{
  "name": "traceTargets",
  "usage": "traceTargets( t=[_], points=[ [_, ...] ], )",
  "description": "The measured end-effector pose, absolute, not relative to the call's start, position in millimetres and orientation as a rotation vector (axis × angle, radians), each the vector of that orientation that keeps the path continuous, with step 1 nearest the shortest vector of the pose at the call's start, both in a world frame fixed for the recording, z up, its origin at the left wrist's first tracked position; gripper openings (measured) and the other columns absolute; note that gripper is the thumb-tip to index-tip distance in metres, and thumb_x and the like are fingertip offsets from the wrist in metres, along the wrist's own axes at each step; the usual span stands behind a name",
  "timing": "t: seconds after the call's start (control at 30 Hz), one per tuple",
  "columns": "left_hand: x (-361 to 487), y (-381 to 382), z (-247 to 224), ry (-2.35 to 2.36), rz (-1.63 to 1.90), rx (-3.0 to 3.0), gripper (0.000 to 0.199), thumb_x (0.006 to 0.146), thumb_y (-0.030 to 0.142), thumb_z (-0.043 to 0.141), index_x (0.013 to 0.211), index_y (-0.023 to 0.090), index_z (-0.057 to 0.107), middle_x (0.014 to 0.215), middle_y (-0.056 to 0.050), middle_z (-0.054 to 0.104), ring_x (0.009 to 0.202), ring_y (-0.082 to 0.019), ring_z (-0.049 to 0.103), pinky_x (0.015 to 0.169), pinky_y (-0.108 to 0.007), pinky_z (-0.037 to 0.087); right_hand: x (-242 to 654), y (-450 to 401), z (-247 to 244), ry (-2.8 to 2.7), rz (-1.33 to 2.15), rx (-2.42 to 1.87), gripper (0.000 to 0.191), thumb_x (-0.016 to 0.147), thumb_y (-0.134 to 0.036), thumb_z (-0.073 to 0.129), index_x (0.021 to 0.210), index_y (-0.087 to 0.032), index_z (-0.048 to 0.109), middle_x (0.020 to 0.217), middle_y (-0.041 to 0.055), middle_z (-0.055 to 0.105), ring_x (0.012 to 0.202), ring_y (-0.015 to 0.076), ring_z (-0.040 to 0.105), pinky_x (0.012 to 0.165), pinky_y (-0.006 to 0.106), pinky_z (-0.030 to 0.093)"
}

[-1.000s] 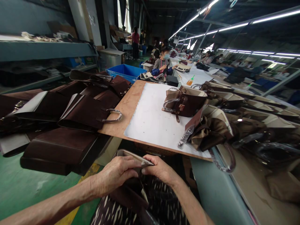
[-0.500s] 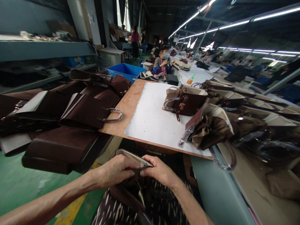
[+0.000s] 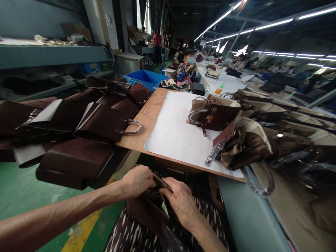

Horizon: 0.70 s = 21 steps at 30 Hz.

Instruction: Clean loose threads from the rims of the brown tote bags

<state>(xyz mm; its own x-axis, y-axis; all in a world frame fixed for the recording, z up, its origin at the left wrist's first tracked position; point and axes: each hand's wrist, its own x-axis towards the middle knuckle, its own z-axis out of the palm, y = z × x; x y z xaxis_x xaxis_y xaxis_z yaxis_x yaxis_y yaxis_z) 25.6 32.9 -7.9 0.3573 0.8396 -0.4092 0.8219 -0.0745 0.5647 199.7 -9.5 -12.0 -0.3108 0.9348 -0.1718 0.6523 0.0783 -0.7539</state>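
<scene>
A dark brown handbag (image 3: 145, 211) rests on my lap, over the patterned cloth (image 3: 120, 232). Its upper edge is pinched between both hands. My left hand (image 3: 139, 181) is closed on the edge at the left, knuckles up. My right hand (image 3: 180, 197) grips the same edge further right, thumb on the near side and fingers beyond. The bag's inside and lower part lie in shadow, and my fingertips are partly hidden. A plastic-wrapped handle (image 3: 172, 238) hangs toward me below the right hand.
Ahead stands a wooden board (image 3: 131, 138) with white paper (image 3: 168, 126). On it are an upright brown bag (image 3: 219, 115) and a tilted one (image 3: 241, 147). Bags pile up at left (image 3: 78, 159) and line the right bench (image 3: 231, 199). Beyond are a blue bin (image 3: 144, 79) and a seated person (image 3: 185, 70).
The held edge has tipped, so its pale lining no longer shows. My left hand has turned knuckles up; my right hand sits slightly lower. The whole view has shifted a little.
</scene>
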Motion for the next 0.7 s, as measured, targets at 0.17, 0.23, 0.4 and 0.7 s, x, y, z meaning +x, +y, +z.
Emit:
traceTargets(
  t=[0.17, 0.23, 0.4, 0.7],
  points=[
    [12.3, 25.0, -5.8, 1.439, 0.150, 2.048, 0.017, 0.072, 0.019, 0.046, 0.065, 0.018, 0.061, 0.065, -0.003, 0.057, 0.065, -0.015, 0.052, 0.060, -0.022, 0.033, 208.3, -7.0, -13.1, -1.898, 1.201, -1.572, 0.012, 0.079, -0.028, 0.053, 0.078, -0.022, 0.063, 0.076, -0.0020, 0.060, 0.073, 0.0141, 0.052, 0.068, 0.024, 0.034],
    [7.7, 21.2, -3.2, 1.408, 0.145, 2.109, 0.018, 0.075, 0.016, 0.044, 0.067, 0.017, 0.060, 0.070, -0.004, 0.057, 0.068, -0.015, 0.053, 0.063, -0.023, 0.035, 213.7, -7.1, -14.7, -1.846, 1.244, -1.590, 0.015, 0.078, -0.032, 0.054, 0.076, -0.020, 0.063, 0.074, -0.0018, 0.059, 0.072, 0.0149, 0.052, 0.068, 0.024, 0.035],
    [6.1, 18.4, 1.4, 1.486, 0.182, 2.285, 0.021, 0.079, 0.015, 0.039, 0.069, 0.016, 0.058, 0.083, -0.006, 0.054, 0.081, -0.019, 0.049, 0.071, -0.029, 0.037, 225.2, -11.6, -20.2, -1.745, 1.365, -1.563, 0.023, 0.079, -0.037, 0.051, 0.078, -0.017, 0.063, 0.073, -0.0005, 0.060, 0.072, 0.0165, 0.051, 0.068, 0.025, 0.036],
    [-3.6, 42.7, -15.7, 1.321, 0.352, 2.025, 0.006, 0.066, 0.011, 0.044, 0.068, 0.015, 0.047, 0.068, 0.001, 0.052, 0.064, -0.011, 0.043, 0.061, -0.022, 0.032, 235.9, -11.8, -22.4, -1.687, 1.489, -1.468, 0.034, 0.078, -0.046, 0.049, 0.080, -0.015, 0.064, 0.074, 0.0015, 0.059, 0.073, 0.0182, 0.050, 0.068, 0.026, 0.038]
  ],
)
